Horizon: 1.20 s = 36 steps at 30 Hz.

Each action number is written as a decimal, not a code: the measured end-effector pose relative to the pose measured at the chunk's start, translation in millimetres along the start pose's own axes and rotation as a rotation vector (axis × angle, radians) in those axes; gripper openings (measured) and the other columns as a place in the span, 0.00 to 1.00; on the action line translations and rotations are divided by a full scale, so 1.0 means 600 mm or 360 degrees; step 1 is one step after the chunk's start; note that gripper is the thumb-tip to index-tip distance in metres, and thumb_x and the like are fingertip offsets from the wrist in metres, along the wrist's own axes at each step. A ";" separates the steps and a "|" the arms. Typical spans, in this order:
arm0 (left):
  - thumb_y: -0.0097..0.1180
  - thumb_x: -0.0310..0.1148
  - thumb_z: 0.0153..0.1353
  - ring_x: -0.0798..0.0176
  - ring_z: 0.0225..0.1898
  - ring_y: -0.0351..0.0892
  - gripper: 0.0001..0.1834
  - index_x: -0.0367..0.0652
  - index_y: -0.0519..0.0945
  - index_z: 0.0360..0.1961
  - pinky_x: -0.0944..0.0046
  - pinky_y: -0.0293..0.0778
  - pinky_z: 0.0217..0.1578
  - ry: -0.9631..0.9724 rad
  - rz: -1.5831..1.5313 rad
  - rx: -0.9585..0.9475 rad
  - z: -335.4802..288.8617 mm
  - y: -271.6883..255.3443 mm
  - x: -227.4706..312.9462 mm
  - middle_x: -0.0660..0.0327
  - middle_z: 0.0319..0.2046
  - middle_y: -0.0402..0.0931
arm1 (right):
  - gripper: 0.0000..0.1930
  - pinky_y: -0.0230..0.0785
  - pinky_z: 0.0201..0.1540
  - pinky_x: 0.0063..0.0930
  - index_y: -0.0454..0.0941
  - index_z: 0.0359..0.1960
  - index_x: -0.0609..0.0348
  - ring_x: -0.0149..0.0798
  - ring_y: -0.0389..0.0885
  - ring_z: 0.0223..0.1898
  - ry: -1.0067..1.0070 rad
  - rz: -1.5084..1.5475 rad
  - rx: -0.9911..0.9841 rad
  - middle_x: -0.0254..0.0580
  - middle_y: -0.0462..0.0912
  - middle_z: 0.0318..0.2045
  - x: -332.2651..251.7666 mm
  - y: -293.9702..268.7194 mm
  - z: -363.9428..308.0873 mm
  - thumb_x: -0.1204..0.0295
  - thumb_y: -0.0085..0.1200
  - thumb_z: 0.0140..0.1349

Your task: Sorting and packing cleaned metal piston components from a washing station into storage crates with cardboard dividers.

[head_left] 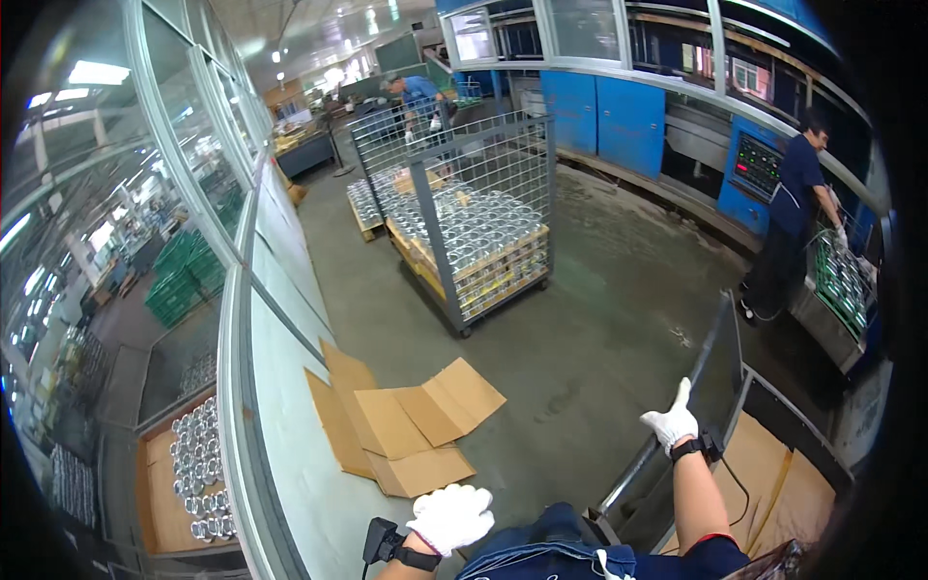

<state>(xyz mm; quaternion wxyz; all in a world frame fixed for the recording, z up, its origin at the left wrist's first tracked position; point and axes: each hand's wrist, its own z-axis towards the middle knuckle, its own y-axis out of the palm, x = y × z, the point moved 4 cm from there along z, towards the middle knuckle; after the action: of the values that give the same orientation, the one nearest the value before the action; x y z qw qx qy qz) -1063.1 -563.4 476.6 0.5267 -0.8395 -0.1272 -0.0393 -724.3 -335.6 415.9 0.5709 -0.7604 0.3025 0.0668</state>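
My right hand, in a white glove with a black band at the wrist, lies across the top metal rail of a dark panel. Its fingers bend over the rail while the thumb points up along it. The panel is one side of a cart with a brown board as its base. Low in the middle, my left hand, also gloved in white, hovers before my body with fingers loosely bent and a little apart. I see nothing in it. Just beyond it, flattened brown cardboard lies on the floor.
A wire-mesh cart holds layers of shiny round metal parts. Behind it a person in blue bends over. Another person handles parts at a green rack on the right. A glazed partition runs along the left; blue cabinets line the back.
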 end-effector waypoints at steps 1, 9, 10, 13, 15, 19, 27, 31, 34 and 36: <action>0.51 0.48 0.57 0.48 0.49 0.82 0.20 0.57 0.83 0.48 0.42 0.76 0.45 -0.0024 0.0003 -0.0106 0.014 0.001 -0.008 0.55 0.44 0.84 | 0.60 0.76 0.52 0.45 0.33 0.78 0.41 0.56 0.84 0.50 0.0044 -0.0022 0.0140 0.63 0.80 0.53 0.026 0.018 0.056 0.61 0.67 0.50; 0.49 0.46 0.59 0.46 0.44 0.83 0.18 0.51 0.82 0.44 0.45 0.78 0.43 0.0239 0.0102 -0.0015 0.154 -0.039 -0.002 0.54 0.39 0.83 | 0.52 0.76 0.51 0.49 0.31 0.78 0.36 0.57 0.84 0.47 0.0256 -0.0184 0.0401 0.60 0.82 0.48 0.068 0.014 0.276 0.73 0.54 0.57; 0.49 0.46 0.59 0.46 0.44 0.83 0.18 0.51 0.82 0.44 0.45 0.78 0.43 0.0253 0.0129 -0.0028 0.180 -0.038 0.003 0.54 0.39 0.83 | 0.53 0.76 0.50 0.49 0.31 0.78 0.37 0.57 0.85 0.47 0.0268 -0.0139 0.0415 0.60 0.82 0.47 0.077 0.006 0.288 0.73 0.54 0.57; 0.49 0.44 0.60 0.47 0.37 0.83 0.15 0.50 0.81 0.41 0.46 0.79 0.36 0.0647 0.0201 0.0015 0.263 -0.035 0.034 0.54 0.34 0.82 | 0.56 0.78 0.47 0.45 0.30 0.78 0.40 0.54 0.87 0.42 0.0264 -0.0021 0.0436 0.58 0.85 0.43 0.059 -0.009 0.281 0.75 0.56 0.53; 0.50 0.43 0.60 0.48 0.36 0.84 0.14 0.50 0.81 0.40 0.47 0.80 0.34 0.0870 0.0304 -0.0022 0.324 -0.037 0.061 0.55 0.33 0.81 | 0.57 0.79 0.44 0.44 0.30 0.78 0.41 0.51 0.88 0.36 0.0200 0.0170 0.0486 0.58 0.84 0.43 0.071 -0.014 0.272 0.75 0.57 0.52; 0.53 0.42 0.59 0.51 0.32 0.83 0.11 0.48 0.80 0.36 0.51 0.79 0.30 0.1216 0.0409 0.0019 0.395 -0.074 0.133 0.57 0.30 0.80 | 0.56 0.80 0.30 0.38 0.32 0.78 0.42 0.47 0.85 0.19 0.0229 0.0553 0.0559 0.55 0.86 0.32 0.031 -0.034 0.213 0.75 0.59 0.53; 0.52 0.43 0.59 0.50 0.34 0.83 0.13 0.50 0.80 0.39 0.50 0.80 0.31 0.1608 0.0478 -0.0195 0.445 -0.086 0.166 0.56 0.32 0.80 | 0.60 0.81 0.32 0.37 0.30 0.78 0.46 0.45 0.87 0.22 0.0512 0.0844 0.0287 0.58 0.86 0.32 0.008 -0.013 0.086 0.73 0.64 0.51; 0.49 0.45 0.61 0.48 0.38 0.84 0.16 0.51 0.82 0.42 0.46 0.81 0.37 0.1564 0.0704 -0.0506 0.496 -0.099 0.153 0.55 0.36 0.83 | 0.63 0.79 0.46 0.36 0.31 0.78 0.51 0.51 0.89 0.33 0.0581 0.0725 0.0129 0.59 0.87 0.36 0.003 0.014 0.022 0.62 0.69 0.48; 0.51 0.44 0.58 0.47 0.37 0.85 0.14 0.51 0.83 0.38 0.46 0.81 0.36 0.1599 0.0747 -0.0377 0.534 -0.121 0.172 0.55 0.33 0.83 | 0.65 0.75 0.52 0.39 0.34 0.77 0.54 0.56 0.86 0.46 0.0636 0.0493 -0.0021 0.54 0.88 0.36 0.016 0.041 -0.024 0.49 0.69 0.45; 0.51 0.45 0.59 0.48 0.37 0.85 0.14 0.52 0.82 0.40 0.45 0.81 0.36 0.1769 0.0791 -0.0425 0.563 -0.133 0.188 0.56 0.36 0.83 | 0.65 0.75 0.52 0.38 0.37 0.77 0.55 0.57 0.86 0.47 0.0692 0.0476 -0.0103 0.56 0.88 0.38 0.014 0.044 -0.067 0.46 0.70 0.44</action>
<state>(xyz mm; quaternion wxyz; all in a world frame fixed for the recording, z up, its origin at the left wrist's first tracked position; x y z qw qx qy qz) -997.9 -208.9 419.5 0.3981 -0.7567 0.3711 -0.3622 -741.1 -379.8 404.0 0.4516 -0.7215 0.5249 -0.0049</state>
